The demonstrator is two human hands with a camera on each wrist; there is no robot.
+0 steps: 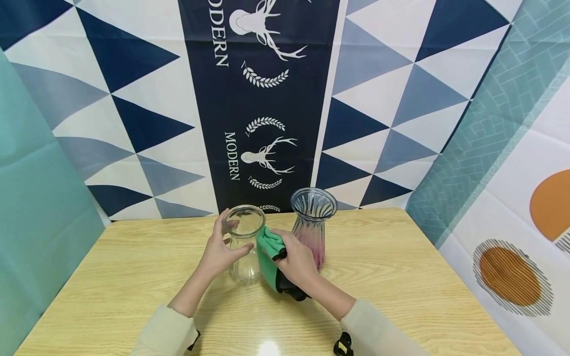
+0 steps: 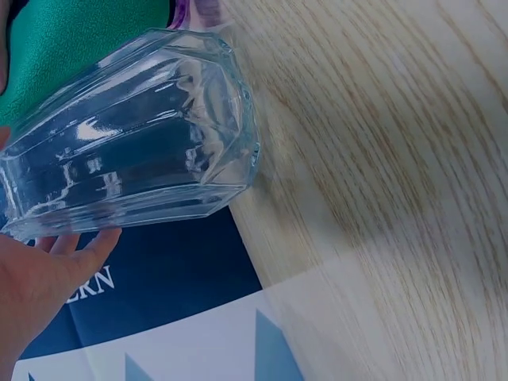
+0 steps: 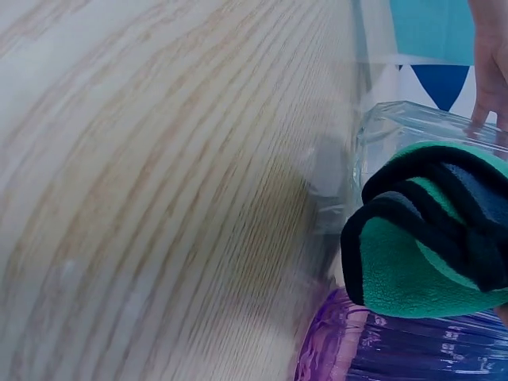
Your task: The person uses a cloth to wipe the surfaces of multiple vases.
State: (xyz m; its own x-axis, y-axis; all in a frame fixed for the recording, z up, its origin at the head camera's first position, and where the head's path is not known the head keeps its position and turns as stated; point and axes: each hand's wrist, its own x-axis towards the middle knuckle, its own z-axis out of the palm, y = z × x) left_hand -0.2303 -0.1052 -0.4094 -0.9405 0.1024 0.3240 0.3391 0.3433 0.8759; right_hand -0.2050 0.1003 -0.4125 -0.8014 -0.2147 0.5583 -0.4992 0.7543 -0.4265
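We see the right hand point(image 1: 297, 259) gripping a bunched cloth point(image 1: 267, 267) against the jar point(image 1: 245, 269); the left hand point(image 1: 221, 251) curves widely around this jar, which is upright, mouth upward, long axis nearly vertical, left of the vase point(image 1: 313, 230).

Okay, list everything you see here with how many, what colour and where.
Faceted glass vase: 1, clear, table centre, in the left hand's grasp
Fluted glass vase: 1, blue shading to pink, right of the clear vase
Soft fabric cloth: 1, green with black edging, at the clear vase's right side
Wood-grain table: 1, light yellow-brown, below
Printed backdrop: white, blue and navy triangles, deer-head strip, behind
Left side sheet: teal
Right side sheet: teal and white, orange-brown rounds
Left hand: 1, bare, around the clear vase
Right hand: 1, bare, gripping the cloth
Sleeves: 2, beige, lower edge
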